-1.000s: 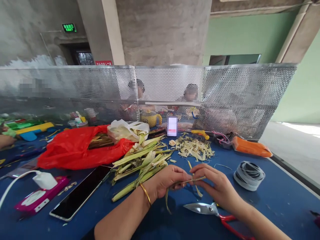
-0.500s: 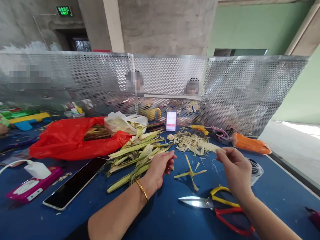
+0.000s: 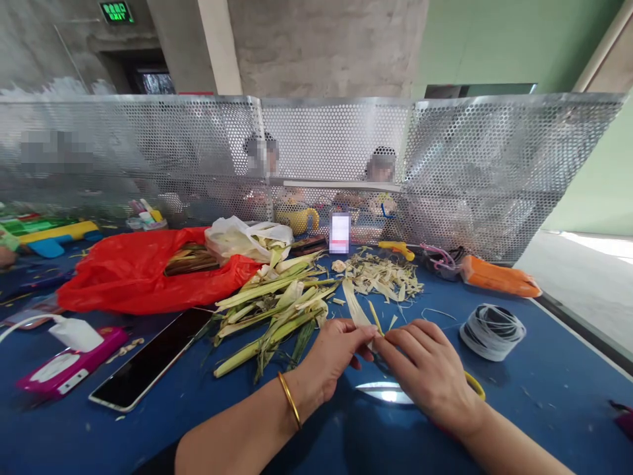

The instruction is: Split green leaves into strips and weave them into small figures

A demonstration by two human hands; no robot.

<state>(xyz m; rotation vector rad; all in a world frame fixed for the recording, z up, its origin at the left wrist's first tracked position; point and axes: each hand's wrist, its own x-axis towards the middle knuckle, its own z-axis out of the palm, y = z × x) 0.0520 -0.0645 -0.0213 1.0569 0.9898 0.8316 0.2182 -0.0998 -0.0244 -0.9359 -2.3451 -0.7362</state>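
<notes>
one pale husk strip slanted toward the scrap pile, its lower end pinched in the left hand; the right hand curled over the scissors, its grip hidden.

A green sign glows high on the bare grey wall, up to my left near the dark doorway, and it gives me the only word I can read: EXIT. Above that word runs a row of Chinese characters, too blurred for me to make out surely. The lit screen before the perforated panel is blurred over, so I can read nothing there.
</notes>
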